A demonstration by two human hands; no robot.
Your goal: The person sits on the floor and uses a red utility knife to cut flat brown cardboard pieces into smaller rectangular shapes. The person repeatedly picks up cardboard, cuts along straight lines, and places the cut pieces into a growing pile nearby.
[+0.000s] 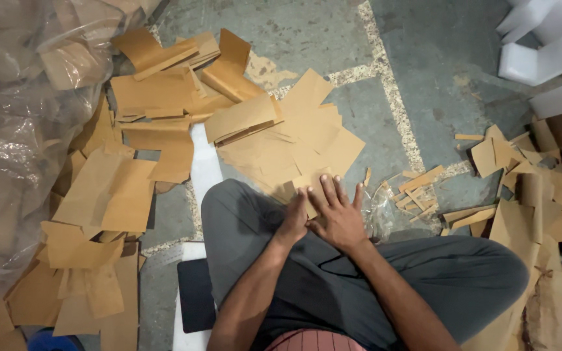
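I sit cross-legged on a grey concrete floor in dark grey trousers. My right hand (338, 209) lies flat, fingers spread, on the near edge of a loose pile of brown paper sheets (307, 146) in front of my knee. My left hand (294, 218) rests beside it on its edge, fingers curled toward the same sheets. Whether the left fingers pinch a sheet is hidden. Several folded brown paper pieces (239, 117) lie on the far side of the pile.
A big clear plastic bag (14, 130) fills the left side, with more brown sheets (108, 192) strewn beside it. Narrow paper strips (417, 188) and scraps (541, 195) lie at right. White foam blocks (544, 55) sit top right. A dark mat (195, 292) is under me.
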